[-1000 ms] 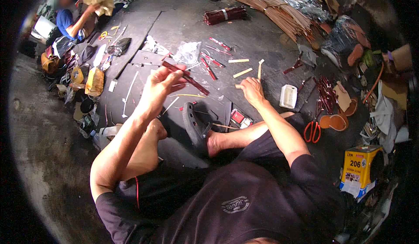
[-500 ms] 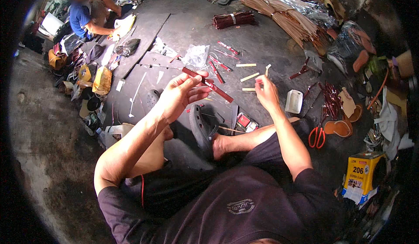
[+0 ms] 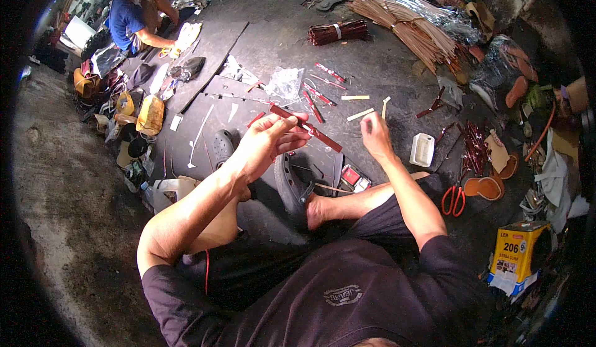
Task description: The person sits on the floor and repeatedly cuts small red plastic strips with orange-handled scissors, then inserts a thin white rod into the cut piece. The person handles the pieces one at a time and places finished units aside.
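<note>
My left hand (image 3: 264, 141) is closed round a dark red strap (image 3: 326, 139) with a pale mark near its middle, held slanting above the floor mat. To the right, my right hand (image 3: 377, 137) is pinched closed low over the floor. A short tan stick (image 3: 385, 107) juts up from its fingers; its lower end is hidden by the hand. Beside those fingertips lies a pale yellow strip (image 3: 360, 115), with another pale strip (image 3: 355, 97) farther off. Several red straps (image 3: 313, 106) lie between the hands, near a crumpled clear plastic bag (image 3: 285, 83).
A white tray (image 3: 422, 150), red-handled scissors (image 3: 453, 201) and a heap of dark red straps (image 3: 475, 148) lie right. A yellow can (image 3: 518, 254) stands nearer. Behind are a tied dark bundle (image 3: 338, 32) and tan strips (image 3: 403, 27). Another person (image 3: 127, 24) sits far left.
A third pale strip by my right hand is no longer visible. My right hand has drawn slightly nearer with the tan stick. The left still holds the strap; the whole view has shifted slightly.
</note>
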A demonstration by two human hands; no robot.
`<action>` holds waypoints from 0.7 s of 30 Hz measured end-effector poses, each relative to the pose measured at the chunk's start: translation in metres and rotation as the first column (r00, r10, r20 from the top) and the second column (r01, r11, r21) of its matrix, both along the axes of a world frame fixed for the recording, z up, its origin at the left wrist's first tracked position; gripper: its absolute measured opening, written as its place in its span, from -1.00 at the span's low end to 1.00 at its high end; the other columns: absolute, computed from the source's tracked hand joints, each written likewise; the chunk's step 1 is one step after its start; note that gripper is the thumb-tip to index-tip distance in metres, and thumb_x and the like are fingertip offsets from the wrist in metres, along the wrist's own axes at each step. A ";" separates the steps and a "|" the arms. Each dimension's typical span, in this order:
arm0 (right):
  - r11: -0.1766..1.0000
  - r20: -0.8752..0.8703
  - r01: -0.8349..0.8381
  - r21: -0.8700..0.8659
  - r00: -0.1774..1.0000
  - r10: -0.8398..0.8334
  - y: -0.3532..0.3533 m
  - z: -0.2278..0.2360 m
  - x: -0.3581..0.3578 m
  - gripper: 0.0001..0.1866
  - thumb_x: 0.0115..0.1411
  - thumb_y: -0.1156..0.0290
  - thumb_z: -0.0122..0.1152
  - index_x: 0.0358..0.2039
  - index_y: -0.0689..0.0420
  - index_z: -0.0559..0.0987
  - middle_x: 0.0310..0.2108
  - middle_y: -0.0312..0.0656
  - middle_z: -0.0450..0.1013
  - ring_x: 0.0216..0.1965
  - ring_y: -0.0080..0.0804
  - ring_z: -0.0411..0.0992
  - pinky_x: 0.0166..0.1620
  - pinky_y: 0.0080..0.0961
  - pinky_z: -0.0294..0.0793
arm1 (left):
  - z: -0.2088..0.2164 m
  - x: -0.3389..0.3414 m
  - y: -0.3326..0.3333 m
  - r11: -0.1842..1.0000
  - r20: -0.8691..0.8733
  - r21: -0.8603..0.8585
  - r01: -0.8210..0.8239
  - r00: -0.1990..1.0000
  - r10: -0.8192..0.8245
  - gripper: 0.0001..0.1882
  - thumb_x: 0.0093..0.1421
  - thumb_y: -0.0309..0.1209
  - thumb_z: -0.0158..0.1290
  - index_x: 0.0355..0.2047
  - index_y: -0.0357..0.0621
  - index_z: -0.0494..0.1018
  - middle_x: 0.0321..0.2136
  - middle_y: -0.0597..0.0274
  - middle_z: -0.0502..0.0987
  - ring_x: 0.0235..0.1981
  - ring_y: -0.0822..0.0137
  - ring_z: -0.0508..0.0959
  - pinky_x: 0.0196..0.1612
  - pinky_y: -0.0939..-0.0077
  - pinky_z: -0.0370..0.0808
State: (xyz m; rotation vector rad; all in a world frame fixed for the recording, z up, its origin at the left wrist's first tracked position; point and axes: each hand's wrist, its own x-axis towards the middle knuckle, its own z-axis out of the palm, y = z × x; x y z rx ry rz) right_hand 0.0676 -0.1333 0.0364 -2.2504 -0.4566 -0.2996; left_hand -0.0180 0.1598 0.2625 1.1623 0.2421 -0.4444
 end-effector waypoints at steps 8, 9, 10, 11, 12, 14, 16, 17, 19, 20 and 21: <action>0.772 -0.386 0.032 0.635 0.879 0.281 0.021 0.178 -0.059 -0.84 0.23 0.48 0.21 -0.27 0.21 0.41 -0.38 -0.19 0.52 -0.29 -0.49 0.54 -0.20 -0.59 0.48 | -0.003 -0.004 -0.013 0.987 0.074 0.155 -0.030 0.997 0.019 -0.74 0.35 -0.36 -0.04 -0.07 -0.27 0.46 -0.01 0.11 0.51 -0.06 0.28 0.56 0.11 0.33 0.47; 0.747 -0.403 0.024 0.664 0.853 0.331 0.022 0.189 -0.065 -0.84 0.25 0.46 0.20 -0.23 0.22 0.43 -0.35 -0.19 0.53 -0.25 -0.49 0.54 -0.13 -0.58 0.48 | -0.004 -0.004 -0.015 0.988 0.072 0.156 -0.022 0.997 0.011 -0.74 0.36 -0.36 -0.04 -0.06 -0.26 0.46 -0.04 0.13 0.52 -0.08 0.31 0.56 0.09 0.37 0.49; 0.698 -0.395 0.030 0.715 0.841 0.368 0.024 0.195 -0.069 -0.83 0.25 0.46 0.20 -0.22 0.22 0.43 -0.35 -0.18 0.54 -0.24 -0.48 0.54 -0.12 -0.57 0.49 | -0.003 -0.005 -0.016 0.987 0.073 0.160 -0.019 0.997 0.007 -0.74 0.36 -0.37 -0.03 -0.05 -0.26 0.47 -0.07 0.14 0.53 -0.09 0.34 0.56 0.07 0.41 0.50; 0.646 -0.385 0.038 0.762 0.829 0.405 0.027 0.199 -0.072 -0.83 0.26 0.45 0.19 -0.20 0.23 0.43 -0.35 -0.18 0.54 -0.23 -0.47 0.55 -0.10 -0.56 0.49 | -0.002 -0.006 -0.017 0.986 0.074 0.165 -0.016 0.997 0.004 -0.74 0.36 -0.37 -0.03 -0.05 -0.26 0.47 -0.09 0.16 0.54 -0.11 0.37 0.56 0.05 0.44 0.51; 0.591 -0.371 0.046 0.805 0.817 0.442 0.028 0.202 -0.075 -0.82 0.27 0.45 0.19 -0.19 0.23 0.43 -0.35 -0.17 0.54 -0.22 -0.47 0.55 -0.08 -0.55 0.49 | -0.004 -0.007 -0.017 0.987 0.084 0.159 -0.014 0.996 0.001 -0.73 0.36 -0.36 -0.03 -0.03 -0.25 0.47 -0.10 0.17 0.54 -0.11 0.37 0.56 0.05 0.44 0.51; 0.644 -0.369 0.007 0.765 0.824 0.429 0.027 0.207 -0.078 -0.72 0.28 0.44 0.17 -0.04 0.26 0.43 -0.31 -0.13 0.56 -0.19 -0.44 0.55 -0.05 -0.52 0.51 | -0.009 -0.008 -0.018 0.989 0.102 0.147 -0.009 0.995 -0.006 -0.71 0.37 -0.35 -0.04 0.00 -0.25 0.46 -0.11 0.18 0.55 -0.10 0.37 0.56 0.06 0.45 0.51; 0.658 -0.370 -0.007 0.753 0.822 0.433 0.029 0.212 -0.081 -0.68 0.28 0.44 0.17 0.02 0.26 0.44 -0.30 -0.11 0.56 -0.18 -0.43 0.55 -0.06 -0.51 0.52 | -0.004 -0.011 -0.022 0.991 0.096 0.137 0.004 0.995 -0.017 -0.69 0.38 -0.34 -0.06 0.03 -0.24 0.44 -0.13 0.19 0.55 -0.11 0.38 0.56 0.08 0.44 0.49; 0.655 -0.384 -0.004 0.756 0.807 0.449 0.029 0.207 -0.079 -0.65 0.28 0.44 0.17 0.04 0.27 0.45 -0.28 -0.09 0.57 -0.20 -0.43 0.56 -0.09 -0.52 0.54 | -0.001 -0.012 -0.024 0.991 0.093 0.132 0.010 0.995 -0.023 -0.68 0.38 -0.34 -0.06 0.05 -0.23 0.44 -0.14 0.19 0.55 -0.11 0.38 0.56 0.09 0.44 0.48; 0.645 -0.400 0.018 0.764 0.798 0.451 0.030 0.203 -0.081 -0.71 0.28 0.44 0.18 -0.03 0.28 0.49 -0.29 -0.10 0.57 -0.24 -0.44 0.56 -0.13 -0.53 0.56 | -0.001 -0.014 -0.026 0.998 0.078 0.067 0.023 0.997 -0.028 -0.67 0.40 -0.32 -0.09 0.06 -0.24 0.43 -0.12 0.17 0.55 -0.09 0.37 0.56 0.11 0.43 0.47; 0.641 -0.408 0.029 0.767 0.792 0.453 0.031 0.202 -0.083 -0.74 0.28 0.44 0.18 -0.06 0.28 0.50 -0.30 -0.10 0.56 -0.26 -0.44 0.57 -0.15 -0.53 0.57 | -0.001 -0.015 -0.027 0.999 0.070 0.033 0.027 0.997 -0.029 -0.66 0.40 -0.31 -0.11 0.06 -0.24 0.43 -0.12 0.15 0.55 -0.08 0.36 0.56 0.12 0.42 0.46; 0.637 -0.423 0.043 0.770 0.782 0.458 0.032 0.204 -0.083 -0.76 0.28 0.44 0.17 -0.09 0.28 0.51 -0.31 -0.11 0.56 -0.28 -0.44 0.56 -0.16 -0.53 0.57 | 0.001 -0.015 -0.028 0.999 0.064 0.031 0.039 0.997 -0.041 -0.66 0.41 -0.31 -0.12 0.07 -0.24 0.42 -0.11 0.14 0.55 -0.06 0.34 0.55 0.12 0.41 0.46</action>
